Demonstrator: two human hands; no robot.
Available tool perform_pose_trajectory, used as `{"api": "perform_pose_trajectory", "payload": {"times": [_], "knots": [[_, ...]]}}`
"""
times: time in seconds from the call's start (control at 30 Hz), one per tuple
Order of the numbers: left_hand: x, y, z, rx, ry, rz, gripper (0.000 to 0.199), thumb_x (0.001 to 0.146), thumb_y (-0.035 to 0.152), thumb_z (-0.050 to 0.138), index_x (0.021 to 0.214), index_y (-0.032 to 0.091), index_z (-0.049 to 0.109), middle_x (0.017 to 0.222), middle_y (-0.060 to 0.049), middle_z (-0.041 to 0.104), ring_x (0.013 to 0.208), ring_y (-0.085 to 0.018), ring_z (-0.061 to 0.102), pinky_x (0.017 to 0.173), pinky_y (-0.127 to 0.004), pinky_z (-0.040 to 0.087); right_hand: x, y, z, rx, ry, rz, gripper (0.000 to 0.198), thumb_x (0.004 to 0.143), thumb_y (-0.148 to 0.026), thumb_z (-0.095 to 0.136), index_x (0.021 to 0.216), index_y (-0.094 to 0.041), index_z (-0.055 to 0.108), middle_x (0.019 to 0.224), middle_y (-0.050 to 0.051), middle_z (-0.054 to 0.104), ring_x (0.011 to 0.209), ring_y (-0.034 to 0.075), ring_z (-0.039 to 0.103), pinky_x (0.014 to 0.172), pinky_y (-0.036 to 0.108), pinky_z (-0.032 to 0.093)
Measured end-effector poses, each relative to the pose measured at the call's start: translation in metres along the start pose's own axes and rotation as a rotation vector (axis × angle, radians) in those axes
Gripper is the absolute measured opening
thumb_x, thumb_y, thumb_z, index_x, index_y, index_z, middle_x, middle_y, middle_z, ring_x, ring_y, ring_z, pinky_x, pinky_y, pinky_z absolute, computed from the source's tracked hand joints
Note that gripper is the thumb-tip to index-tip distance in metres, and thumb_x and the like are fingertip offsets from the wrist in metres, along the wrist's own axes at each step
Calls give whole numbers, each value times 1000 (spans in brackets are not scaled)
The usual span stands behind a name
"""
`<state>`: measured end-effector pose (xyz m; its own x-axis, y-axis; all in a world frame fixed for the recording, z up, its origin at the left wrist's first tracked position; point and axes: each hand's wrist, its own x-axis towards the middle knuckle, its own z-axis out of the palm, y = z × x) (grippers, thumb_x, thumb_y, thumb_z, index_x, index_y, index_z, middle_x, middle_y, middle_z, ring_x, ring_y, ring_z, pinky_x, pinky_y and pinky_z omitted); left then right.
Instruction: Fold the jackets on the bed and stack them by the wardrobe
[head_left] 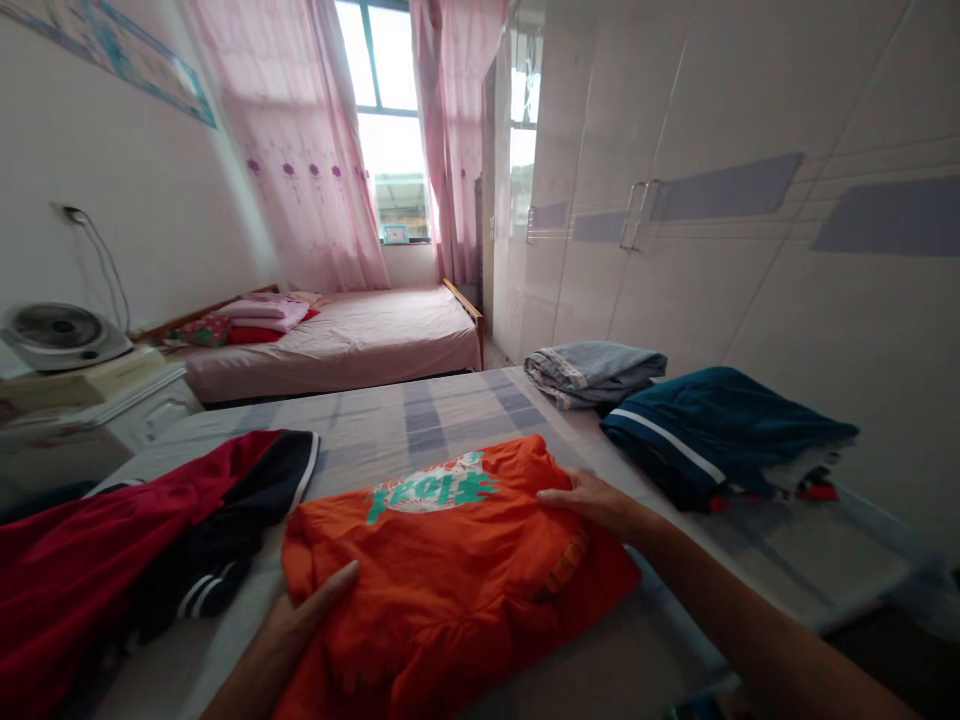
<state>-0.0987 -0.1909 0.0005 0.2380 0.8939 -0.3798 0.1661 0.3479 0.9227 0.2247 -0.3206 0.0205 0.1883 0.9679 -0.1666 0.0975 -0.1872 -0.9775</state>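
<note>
An orange shirt with a green and white print lies partly folded in front of me, low over the bed or on it. My left hand grips its near left side, thumb on top and fingers hidden beneath the cloth. On the shirt's right edge, my right hand is closed with the thumb above the fabric and the other fingers mostly out of sight. Wrinkles run across the near half of the shirt. Left of it is a red and black garment with white stripes.
A striped sheet covers the bed. At its right lie folded grey-blue clothing and a dark teal stack. White wardrobes line the right side. Beyond stand another bed and, at left, a fan on a cabinet.
</note>
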Motion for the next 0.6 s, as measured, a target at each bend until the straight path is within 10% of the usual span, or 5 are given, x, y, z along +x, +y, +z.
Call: {"api": "perform_pose_trajectory", "payload": {"times": [0.33, 0.6], "knots": [[-17, 46, 43, -293, -53, 122, 41, 78, 15, 64, 117, 18, 54, 99, -7, 71, 85, -24, 69, 75, -34, 57, 29, -51, -39, -99, 289, -237, 47, 74, -40, 62, 115, -18, 56, 97, 7, 70, 81, 24, 66, 71, 34, 54], [9, 11, 67, -418, -221, -129, 57, 75, 13, 66, 127, 12, 44, 101, -15, 69, 87, -28, 69, 79, -41, 56, 11, 1, -44, -857, 729, -189, 41, 76, -43, 52, 105, -15, 57, 107, 14, 61, 95, 28, 59, 82, 37, 45]]}}
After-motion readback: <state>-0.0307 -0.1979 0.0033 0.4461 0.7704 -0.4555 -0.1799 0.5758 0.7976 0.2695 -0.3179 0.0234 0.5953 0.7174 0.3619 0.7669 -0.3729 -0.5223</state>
